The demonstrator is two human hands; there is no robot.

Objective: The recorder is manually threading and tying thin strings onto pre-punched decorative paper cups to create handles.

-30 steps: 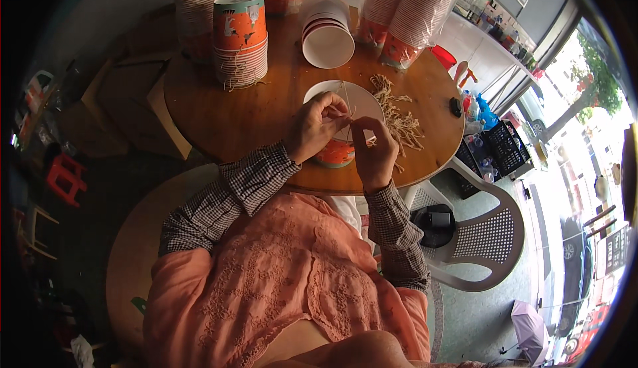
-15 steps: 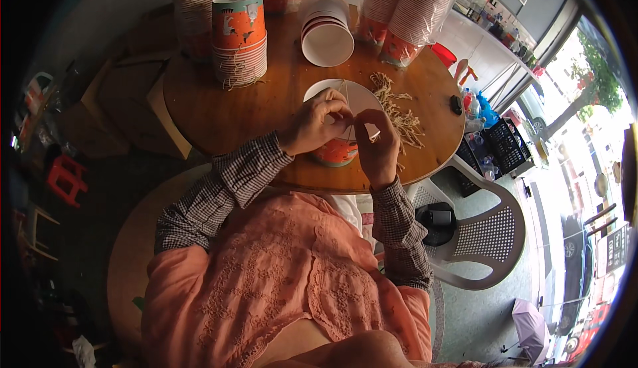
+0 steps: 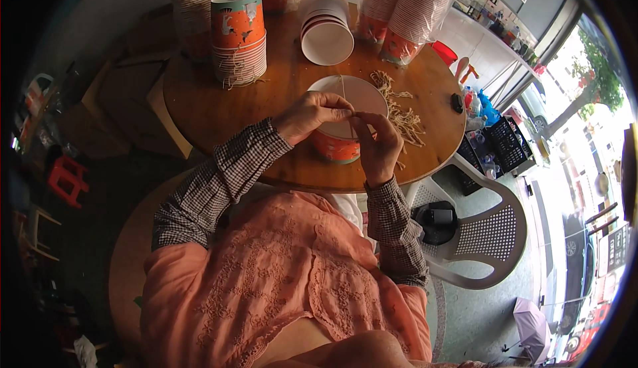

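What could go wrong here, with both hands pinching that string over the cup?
Two risks, judging by the layout. The cup stands near the table edge by the person; a tug on the string, pinched by the left hand and right hand, might tip it off. The right forearm could also brush the loose string pile toward the rim.

One round wooden table point(image 3: 219, 112), one paper bowl point(image 3: 342, 135) at its near edge, two hands, one white plastic chair point(image 3: 488, 235), one pile of strings point(image 3: 402, 112).

Both hands point(image 3: 345, 125) at paper bowl point(image 3: 345, 112), prob. string
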